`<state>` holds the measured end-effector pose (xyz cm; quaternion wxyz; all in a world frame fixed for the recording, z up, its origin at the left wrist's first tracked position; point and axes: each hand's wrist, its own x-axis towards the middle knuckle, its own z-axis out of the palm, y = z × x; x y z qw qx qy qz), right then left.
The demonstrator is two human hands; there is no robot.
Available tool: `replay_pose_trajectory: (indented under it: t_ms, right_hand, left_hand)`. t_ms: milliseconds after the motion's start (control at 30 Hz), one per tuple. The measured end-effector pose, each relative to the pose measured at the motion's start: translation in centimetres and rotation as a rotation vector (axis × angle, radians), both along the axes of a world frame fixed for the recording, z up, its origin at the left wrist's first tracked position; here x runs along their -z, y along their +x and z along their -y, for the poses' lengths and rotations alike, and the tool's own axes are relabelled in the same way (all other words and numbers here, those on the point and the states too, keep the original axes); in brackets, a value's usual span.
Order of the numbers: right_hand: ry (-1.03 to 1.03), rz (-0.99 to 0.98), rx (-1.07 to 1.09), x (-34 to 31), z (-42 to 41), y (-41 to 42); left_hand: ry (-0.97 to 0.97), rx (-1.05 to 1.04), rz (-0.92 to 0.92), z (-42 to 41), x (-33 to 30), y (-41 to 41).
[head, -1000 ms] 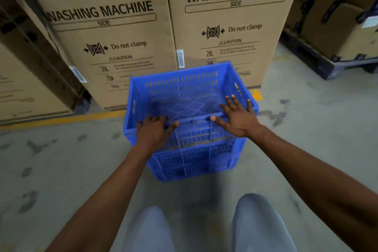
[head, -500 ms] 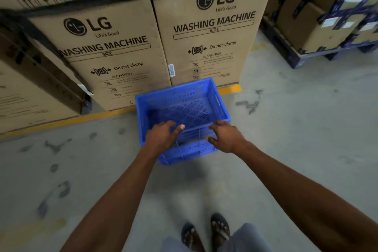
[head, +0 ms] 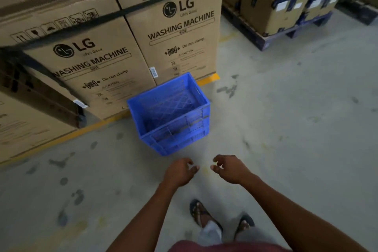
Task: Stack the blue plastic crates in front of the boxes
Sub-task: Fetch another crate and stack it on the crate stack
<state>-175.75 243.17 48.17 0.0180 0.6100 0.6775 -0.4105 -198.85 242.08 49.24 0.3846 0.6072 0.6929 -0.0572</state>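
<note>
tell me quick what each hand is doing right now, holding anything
Left hand: open, fingers loosely curled, holding nothing, apart from the blue crates.
Right hand: open, fingers loosely curled, holding nothing.

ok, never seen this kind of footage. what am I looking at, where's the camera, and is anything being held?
There is no robot. A person wears one wide-angle camera on the head, looking forward and down, so you see their own arms and sandalled feet. On the concrete floor sit blue plastic crates, apparently stacked, right in front of cardboard washing machine boxes. More cartons on a pallet stand at the upper right. The left hand and right hand hang in the air short of the crates, fingers loosely curled, holding nothing.
</note>
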Motion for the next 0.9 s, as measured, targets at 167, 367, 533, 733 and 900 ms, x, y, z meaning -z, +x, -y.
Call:
replay_pose_trajectory:
  t_ms: [167, 367, 533, 733, 900]
  right_hand:
    - [-0.076, -0.066, 0.172, 0.7, 8.8, 5.3]
    - [-0.136, -0.118, 0.376, 1.2, 18.7, 13.5]
    - [-0.152, -0.114, 0.660, 1.7, 26.6, 22.2]
    - [-0.158, -0.083, 0.991, 2.3, 36.3, 30.8]
    - [-0.168, -0.100, 1.192, 2.2, 41.9, 35.2]
  left_hand:
    - [-0.057, 0.150, 0.003, 4.4, 0.6, 5.8]
    - [-0.121, 0.428, -0.036, 8.3, 0.9, 15.1]
    - [-0.184, 0.668, -0.098, 11.0, 1.4, 24.6]
    - [-0.085, 0.931, -0.197, 12.4, 2.3, 37.4]
    - [-0.060, 1.254, -0.113, 17.0, 1.2, 48.2]
